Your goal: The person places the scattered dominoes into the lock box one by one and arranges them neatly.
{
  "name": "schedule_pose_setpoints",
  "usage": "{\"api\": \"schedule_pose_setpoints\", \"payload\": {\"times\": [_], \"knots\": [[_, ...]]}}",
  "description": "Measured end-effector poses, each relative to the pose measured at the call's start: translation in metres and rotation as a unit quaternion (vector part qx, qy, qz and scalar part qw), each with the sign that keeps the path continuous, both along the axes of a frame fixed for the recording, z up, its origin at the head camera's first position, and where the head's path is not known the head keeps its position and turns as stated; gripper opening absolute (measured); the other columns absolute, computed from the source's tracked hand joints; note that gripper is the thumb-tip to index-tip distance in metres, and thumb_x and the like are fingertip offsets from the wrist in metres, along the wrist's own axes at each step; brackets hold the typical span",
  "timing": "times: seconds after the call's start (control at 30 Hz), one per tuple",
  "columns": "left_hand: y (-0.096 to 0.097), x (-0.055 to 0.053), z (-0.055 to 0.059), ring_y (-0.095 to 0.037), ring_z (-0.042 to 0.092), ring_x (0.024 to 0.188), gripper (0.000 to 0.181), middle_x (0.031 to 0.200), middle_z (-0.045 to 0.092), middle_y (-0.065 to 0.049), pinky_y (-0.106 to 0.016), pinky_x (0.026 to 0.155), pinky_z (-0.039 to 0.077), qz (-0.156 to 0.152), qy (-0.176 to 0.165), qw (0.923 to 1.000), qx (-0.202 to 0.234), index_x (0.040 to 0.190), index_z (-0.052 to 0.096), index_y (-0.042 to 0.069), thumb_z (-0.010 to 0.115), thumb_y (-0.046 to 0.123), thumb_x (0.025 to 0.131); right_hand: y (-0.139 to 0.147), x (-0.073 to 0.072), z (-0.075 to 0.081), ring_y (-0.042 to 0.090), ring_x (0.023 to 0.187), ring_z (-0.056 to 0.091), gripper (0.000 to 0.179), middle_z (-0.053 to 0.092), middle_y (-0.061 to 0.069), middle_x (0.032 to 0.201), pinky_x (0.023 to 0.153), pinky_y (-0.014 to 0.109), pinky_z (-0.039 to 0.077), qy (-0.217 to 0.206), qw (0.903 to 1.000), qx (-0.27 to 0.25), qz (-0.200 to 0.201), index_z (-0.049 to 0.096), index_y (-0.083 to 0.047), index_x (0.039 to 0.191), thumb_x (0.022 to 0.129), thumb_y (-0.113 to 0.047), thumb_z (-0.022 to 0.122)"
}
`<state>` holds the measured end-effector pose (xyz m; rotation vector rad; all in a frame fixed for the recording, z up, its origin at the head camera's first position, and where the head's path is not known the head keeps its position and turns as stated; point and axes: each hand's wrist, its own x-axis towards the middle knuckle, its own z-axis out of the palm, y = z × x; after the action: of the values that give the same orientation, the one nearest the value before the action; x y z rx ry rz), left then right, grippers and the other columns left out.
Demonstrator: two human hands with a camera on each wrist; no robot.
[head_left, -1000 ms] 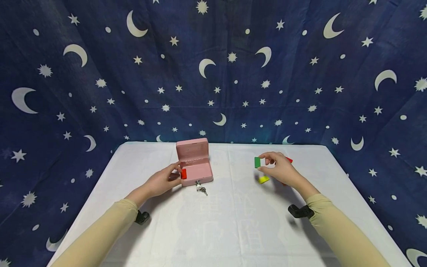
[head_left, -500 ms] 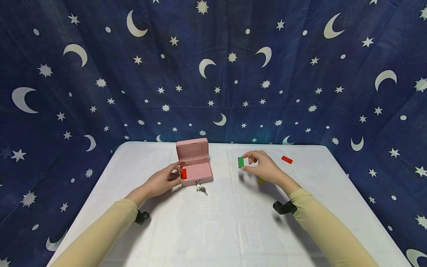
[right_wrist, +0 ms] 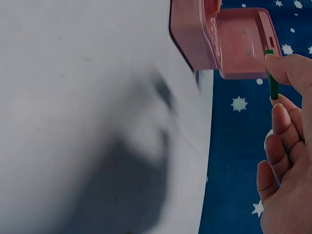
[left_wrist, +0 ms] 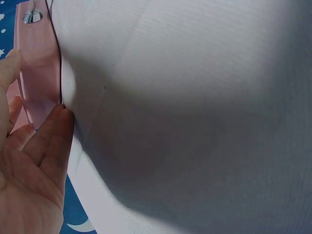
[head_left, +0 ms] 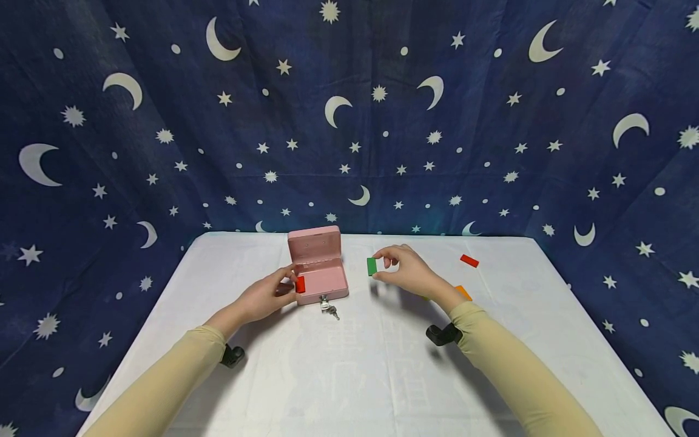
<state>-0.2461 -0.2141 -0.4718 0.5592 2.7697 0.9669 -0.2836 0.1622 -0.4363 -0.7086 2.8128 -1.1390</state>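
A pink metal cash box (head_left: 323, 280) stands on the table with its lid raised. Inside it, at the left, is a red domino block (head_left: 301, 284). My left hand (head_left: 267, 296) grips the box's left side, its fingers and thumb spread along that wall; the left wrist view shows fingertips right at the box's edge. To the right of the box, my right hand (head_left: 408, 271) pinches a green domino block (head_left: 372, 266) upright between thumb and fingertip, raised over the cloth. The right wrist view shows this thin green block (right_wrist: 273, 78) edge-on.
Keys (head_left: 332, 311) hang from the lock at the box's front. Another red block (head_left: 469, 261) lies at the back right, and an orange block (head_left: 463, 292) shows behind my right wrist. A yellow piece is mostly hidden there. White cloth covers the table (head_left: 349, 388).
My right hand has carried the green block leftward, nearer to the box. The red and orange blocks at the right have come into sight behind it. My left hand stays in place.
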Motion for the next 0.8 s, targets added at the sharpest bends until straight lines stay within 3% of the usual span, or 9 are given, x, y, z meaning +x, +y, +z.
{"api": "schedule_pose_setpoints", "payload": {"times": [0.6,0.8], "knots": [[-0.002,-0.002,-0.002,-0.025,0.061,0.126,0.081,0.137,0.058,-0.004,-0.051,0.11,0.043,0.0,-0.002,1.0,0.0,0.16,0.029,0.011,0.069,0.042,0.096,-0.043,-0.01,-0.006,0.016,0.093,0.048,0.04,0.056,-0.008,0.088,0.083,0.034,0.042,0.031,0.9985,0.027,0.036,0.07,-0.018,0.117,0.082,-0.033,0.082],[-0.001,-0.002,-0.001,-0.025,0.061,0.126,0.081,0.137,0.058,-0.005,-0.052,0.111,0.041,0.001,-0.002,1.0,-0.003,0.16,0.028,0.01,0.069,0.04,0.097,-0.056,-0.012,-0.008,0.015,0.092,0.046,0.042,0.055,-0.009,0.087,0.081,0.034,0.041,0.027,0.9982,0.034,0.041,0.071,-0.021,0.117,0.081,-0.039,0.083]]}}
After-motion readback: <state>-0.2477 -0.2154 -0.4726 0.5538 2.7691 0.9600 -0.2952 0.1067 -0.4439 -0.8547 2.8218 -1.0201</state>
